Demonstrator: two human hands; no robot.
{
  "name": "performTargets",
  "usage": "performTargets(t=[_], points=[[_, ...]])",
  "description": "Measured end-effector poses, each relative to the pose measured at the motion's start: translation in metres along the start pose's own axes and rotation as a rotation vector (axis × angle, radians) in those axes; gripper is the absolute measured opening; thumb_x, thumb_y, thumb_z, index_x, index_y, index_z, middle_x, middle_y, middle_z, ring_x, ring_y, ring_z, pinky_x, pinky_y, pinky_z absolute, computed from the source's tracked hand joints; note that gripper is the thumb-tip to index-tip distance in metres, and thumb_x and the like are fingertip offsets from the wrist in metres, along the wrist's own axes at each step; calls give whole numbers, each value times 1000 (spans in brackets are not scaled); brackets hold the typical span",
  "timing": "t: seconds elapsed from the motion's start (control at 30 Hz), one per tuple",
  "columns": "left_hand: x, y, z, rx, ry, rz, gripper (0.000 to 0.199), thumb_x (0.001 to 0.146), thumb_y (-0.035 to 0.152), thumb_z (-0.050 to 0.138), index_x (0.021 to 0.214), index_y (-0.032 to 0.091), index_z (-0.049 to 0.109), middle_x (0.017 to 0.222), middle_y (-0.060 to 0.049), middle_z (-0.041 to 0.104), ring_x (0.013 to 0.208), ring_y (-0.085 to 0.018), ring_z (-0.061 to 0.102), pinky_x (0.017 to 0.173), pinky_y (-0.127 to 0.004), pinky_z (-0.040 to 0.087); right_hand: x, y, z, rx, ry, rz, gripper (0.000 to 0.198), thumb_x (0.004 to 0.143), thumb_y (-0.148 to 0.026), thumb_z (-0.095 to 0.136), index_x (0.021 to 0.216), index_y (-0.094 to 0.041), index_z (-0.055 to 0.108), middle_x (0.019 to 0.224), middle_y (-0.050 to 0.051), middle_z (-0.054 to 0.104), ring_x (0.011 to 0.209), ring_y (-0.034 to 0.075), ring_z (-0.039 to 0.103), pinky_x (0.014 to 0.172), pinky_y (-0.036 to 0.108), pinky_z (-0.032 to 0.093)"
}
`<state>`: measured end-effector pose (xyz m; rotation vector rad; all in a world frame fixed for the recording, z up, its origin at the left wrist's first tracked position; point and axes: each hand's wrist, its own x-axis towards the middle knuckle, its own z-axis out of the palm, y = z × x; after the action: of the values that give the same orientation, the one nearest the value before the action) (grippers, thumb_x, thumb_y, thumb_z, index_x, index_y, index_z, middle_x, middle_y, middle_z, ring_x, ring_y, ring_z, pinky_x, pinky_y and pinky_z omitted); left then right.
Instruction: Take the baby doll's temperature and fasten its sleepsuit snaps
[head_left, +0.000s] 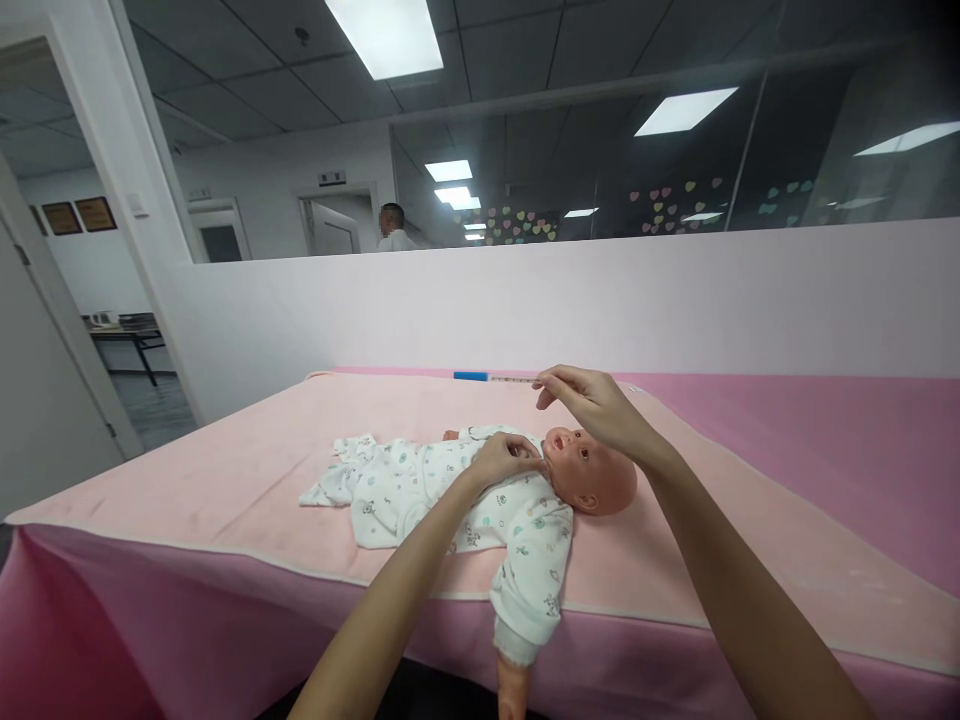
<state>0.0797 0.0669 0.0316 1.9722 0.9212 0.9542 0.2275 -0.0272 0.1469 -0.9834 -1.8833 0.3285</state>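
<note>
A baby doll (592, 472) in a white patterned outfit (442, 480) lies on its back, head to the right and one arm hanging over the near edge. My left hand (504, 458) rests on its upper chest, fingers curled at the collar, seemingly gripping the cloth; the fingertips are partly hidden. Above the doll's face, my right hand (589, 398) is closed in a pinch at the right end of a slim marked thermometer (511, 379). Its blue end (470, 376) points left, and it lies level in front of the wall.
A peach pad (225, 470) covers the pink-draped table (862, 460). Behind stands a white half wall (525, 310) with glass above it. Beyond the glass is a person (394, 228). A door (52, 350) stands at the left.
</note>
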Motion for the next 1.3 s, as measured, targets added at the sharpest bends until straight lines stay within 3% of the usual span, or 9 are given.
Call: performTargets(t=[0.43,0.57,0.8,0.9,1.03,1.2,1.3], points=[[2,-7,0,-67,-10,21,29,57,40,68,67,13,65,50,3,48,48,-6,37,48,-21,26,-6,4,-2,-41,10,16,32,86,-41,37,85,-19,60,77,1,65,77,14,58,68,24,41],[3,-5,-1,-201,8,17,23,62,35,63,64,13,57,53,4,47,47,-5,37,47,-20,25,-56,28,-7,-106,31,113,34,86,-43,35,86,-20,60,83,2,65,80,16,59,70,25,44],[3,-4,-5,-358,-8,2,16,68,29,56,65,15,49,45,8,38,41,-4,30,45,-19,21,-177,114,-30,-406,43,293,36,84,-46,36,93,-23,62,91,3,67,88,20,61,75,28,49],[3,-4,-4,-366,4,-16,16,66,29,57,65,15,50,45,8,38,42,-4,30,45,-19,21,-201,144,-35,-528,39,285,37,81,-47,39,89,-22,64,97,5,66,92,23,60,80,33,50],[2,-2,-3,-365,4,-35,17,65,29,58,64,14,50,45,7,39,42,-4,30,45,-20,20,-210,166,-31,-640,34,243,36,81,-44,37,87,-21,64,98,6,65,93,24,60,82,37,49],[2,0,-4,-366,7,-43,17,63,29,59,63,14,52,45,7,39,42,-4,31,45,-20,21,-192,141,-10,-686,291,151,29,81,-38,39,88,-21,61,96,7,64,92,25,59,84,40,46],[2,0,-5,-360,8,-37,18,63,31,59,63,14,53,44,7,39,42,-4,30,45,-21,20,-158,104,19,-559,366,108,24,83,-31,38,93,-21,58,90,6,66,78,20,62,71,33,49]])
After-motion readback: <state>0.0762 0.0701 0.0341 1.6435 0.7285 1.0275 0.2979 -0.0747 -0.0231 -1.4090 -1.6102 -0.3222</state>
